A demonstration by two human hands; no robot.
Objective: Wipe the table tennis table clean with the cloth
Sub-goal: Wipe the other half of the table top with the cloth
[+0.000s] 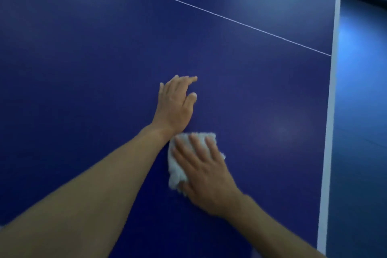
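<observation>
**Cloth under right palm, near table's right edge**

Blue table tennis table [83, 69] fills the view. Its white border stripe [333, 90] runs down the rt side, w/ blue floor [360, 111] beyond. A thin white centre line [209, 13] crosses diagonally above the hands, w/ wide blue surface to the left & ahead. Left hand [177, 104] lies flat on the top, fingers extended, holding nothing. White cloth [174, 172] lies just below its wrist. Right hand [207, 176] presses on the cloth, fingers spread straight, not curled round it.

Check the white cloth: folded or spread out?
Folded: the white fluffy cloth is a small thick wad pressed under the flat right hand.
</observation>
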